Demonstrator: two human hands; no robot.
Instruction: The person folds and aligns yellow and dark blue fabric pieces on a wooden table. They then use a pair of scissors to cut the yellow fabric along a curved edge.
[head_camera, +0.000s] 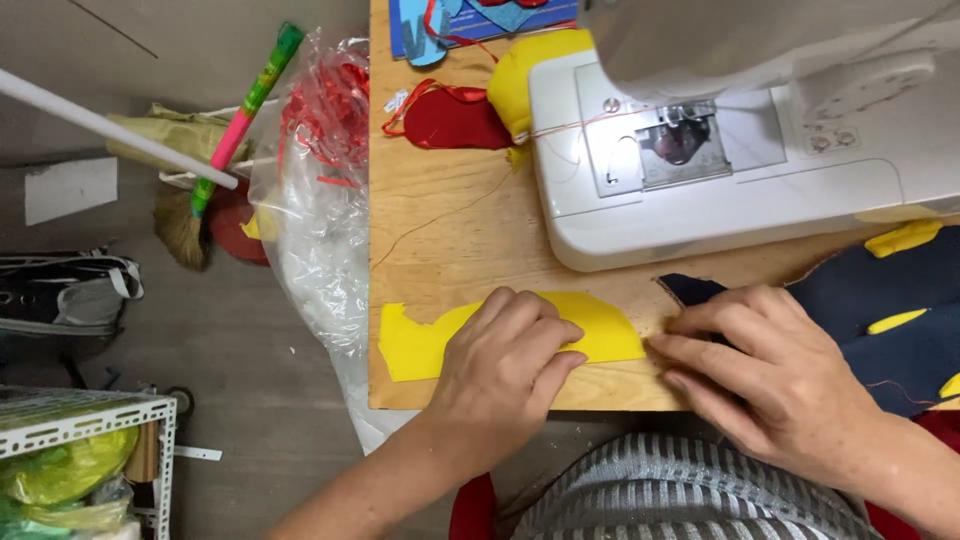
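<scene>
A flat yellow fabric piece (420, 340) lies near the front edge of the wooden table (450, 240). My left hand (500, 365) rests on top of it, fingers curled and pressing it down. My right hand (770, 370) lies flat beside it, fingertips touching the yellow piece's right end and the edge of a dark blue fabric piece (900, 300) with yellow patches. A white sewing machine (720, 150) stands just behind both hands, its needle area uncovered.
A red fabric piece (450, 120) and a yellow bundle (520, 75) lie at the machine's left. A clear plastic bag (315, 200) with red scraps hangs off the table's left edge. A broom (225, 140), a bag and a metal shelf (90, 415) stand on the floor at left.
</scene>
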